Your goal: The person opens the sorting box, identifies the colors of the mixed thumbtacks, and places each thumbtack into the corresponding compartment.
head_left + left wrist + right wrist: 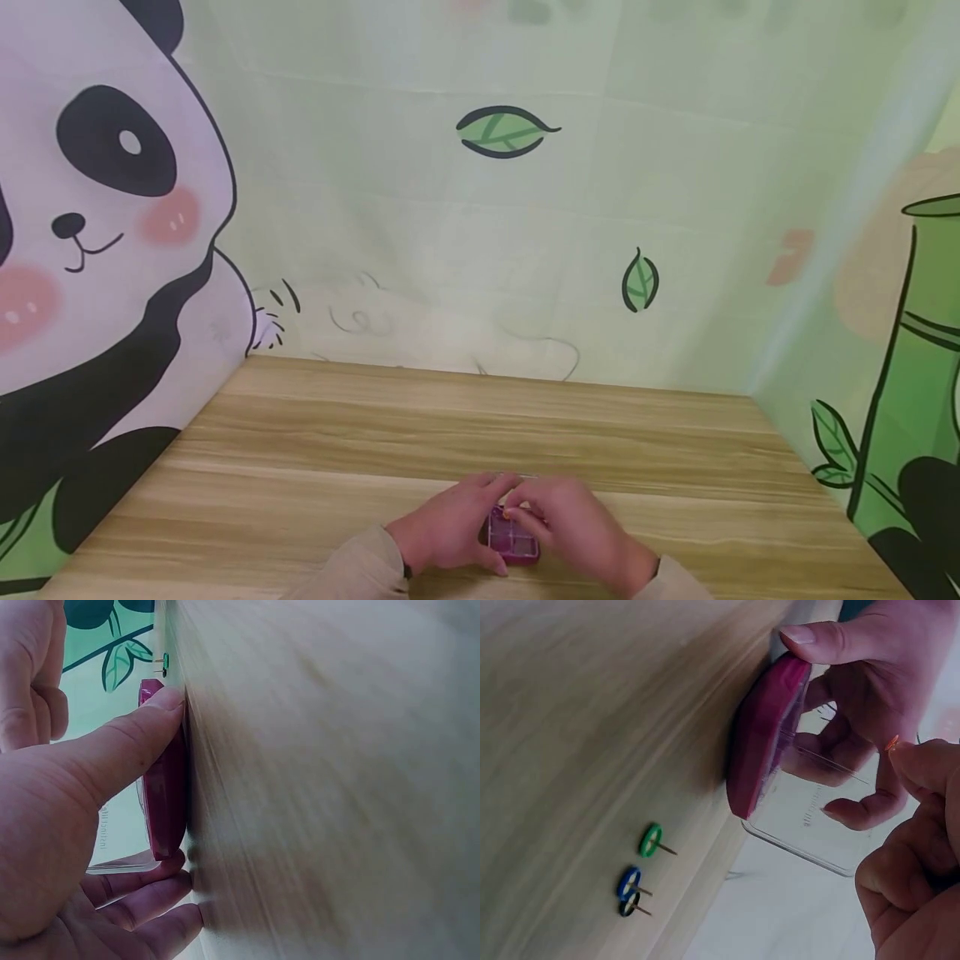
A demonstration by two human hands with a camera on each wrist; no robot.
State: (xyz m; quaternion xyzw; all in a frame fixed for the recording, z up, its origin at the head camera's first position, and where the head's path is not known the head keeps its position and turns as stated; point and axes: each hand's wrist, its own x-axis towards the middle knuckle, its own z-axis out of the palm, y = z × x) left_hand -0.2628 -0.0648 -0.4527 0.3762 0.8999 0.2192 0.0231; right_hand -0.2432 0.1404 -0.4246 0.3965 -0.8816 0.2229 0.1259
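A small magenta box [513, 546] with several compartments lies on the table, its clear lid [802, 851] raised at the far side. My left hand [450, 521] holds the box, the thumb on its near edge and the fingers round the far side, as the left wrist view shows. Over the compartments, my right hand [570, 521] pinches a small orange piece [892, 742] between thumb and fingertip. Only its thin orange edge shows; the rest is hidden. In the right wrist view a green tack [646, 838], a blue tack [625, 883] and a black tack [625, 906] lie beside the box, points up.
The wooden table [360, 433] runs back to a pale green cloth backdrop [375, 167] with printed leaves. A printed panda [202, 308] covers the left side wall, and printed bamboo [907, 400] the right.
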